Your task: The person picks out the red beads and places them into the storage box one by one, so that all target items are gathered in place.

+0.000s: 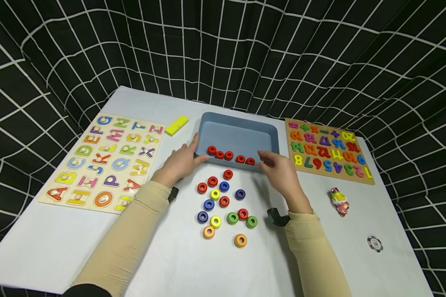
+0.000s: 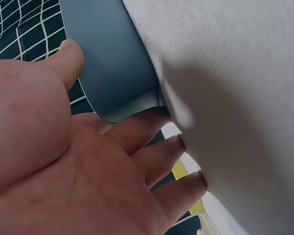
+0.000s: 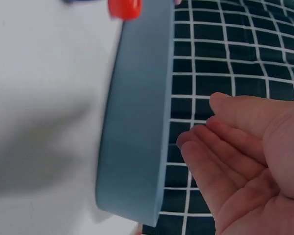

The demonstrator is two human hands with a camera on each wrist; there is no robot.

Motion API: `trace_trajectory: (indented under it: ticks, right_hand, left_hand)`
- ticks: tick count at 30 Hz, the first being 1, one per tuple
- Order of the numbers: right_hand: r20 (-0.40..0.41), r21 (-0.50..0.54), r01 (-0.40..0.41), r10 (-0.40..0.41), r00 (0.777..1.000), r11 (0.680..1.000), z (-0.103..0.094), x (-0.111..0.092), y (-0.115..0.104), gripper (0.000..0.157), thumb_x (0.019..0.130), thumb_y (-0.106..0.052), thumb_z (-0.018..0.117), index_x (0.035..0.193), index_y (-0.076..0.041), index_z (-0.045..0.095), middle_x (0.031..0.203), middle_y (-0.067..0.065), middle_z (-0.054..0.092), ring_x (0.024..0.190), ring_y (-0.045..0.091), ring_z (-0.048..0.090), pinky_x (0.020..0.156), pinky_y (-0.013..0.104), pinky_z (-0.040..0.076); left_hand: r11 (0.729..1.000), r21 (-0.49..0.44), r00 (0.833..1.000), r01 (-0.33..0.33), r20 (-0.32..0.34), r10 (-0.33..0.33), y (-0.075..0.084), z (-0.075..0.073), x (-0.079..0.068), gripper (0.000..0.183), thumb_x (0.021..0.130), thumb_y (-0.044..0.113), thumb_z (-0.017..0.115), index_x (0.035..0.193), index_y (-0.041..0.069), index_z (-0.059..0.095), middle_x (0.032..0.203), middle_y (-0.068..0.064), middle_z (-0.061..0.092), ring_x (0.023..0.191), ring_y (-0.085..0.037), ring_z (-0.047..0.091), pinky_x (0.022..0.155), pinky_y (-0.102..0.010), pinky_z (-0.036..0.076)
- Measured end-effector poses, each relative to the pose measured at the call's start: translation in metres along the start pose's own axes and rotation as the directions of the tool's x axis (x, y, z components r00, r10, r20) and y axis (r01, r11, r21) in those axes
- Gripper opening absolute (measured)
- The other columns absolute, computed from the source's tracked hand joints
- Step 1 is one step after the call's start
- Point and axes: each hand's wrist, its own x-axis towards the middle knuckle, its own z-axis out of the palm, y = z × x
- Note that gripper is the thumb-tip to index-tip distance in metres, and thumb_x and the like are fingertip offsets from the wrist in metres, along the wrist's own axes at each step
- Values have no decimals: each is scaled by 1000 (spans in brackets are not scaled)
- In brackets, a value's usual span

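Note:
A blue-grey tray lies across the middle of the table, with a row of several red rings along its near wall. My left hand is at its front left corner, thumb on the near rim and fingers along the left side; in the left wrist view, the fingertips rest on the table beside the tray. Loosely bent and holding nothing, my right hand hovers by the front right corner. The right wrist view shows a gap between that hand and the tray wall.
Loose coloured rings lie scattered in front of the tray. An alphabet board is at left, a number board at right. Around them are a yellow block, a small figurine and a poker chip. Gridded dark cloth hangs behind the table.

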Motion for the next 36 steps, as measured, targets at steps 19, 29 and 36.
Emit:
trace_trajectory:
  ticks: [19,29,36]
  right_hand:
    - [249,-179,177,-130,960,968,49,-10,-40,35,88,-14,70,122,-15,66,114,4,69,101,19,65,86,38,56]
    - [283,-238,231,-160,946,943,51,-12,-38,25,83,-8,74,107,-12,68,100,1,68,92,15,62,85,34,55]
    - [237,-148,144,-107,966,978,28,-12,-28,26,86,-12,72,111,-12,66,106,5,67,98,21,65,84,37,56]
  left_hand:
    - [1000,4,1000,-1,-4,1,-1,3,1,86,96,54,47,156,20,-2,156,-18,29,147,-37,21,119,-60,13]
    - [1000,10,1000,2,3,-2,2,0,1,86,96,55,47,156,20,-3,157,-18,28,148,-37,20,119,-60,13]
    - [1000,2,1000,1,-2,-1,1,-1,-1,86,95,55,47,156,21,-3,157,-17,28,148,-36,19,119,-60,12]
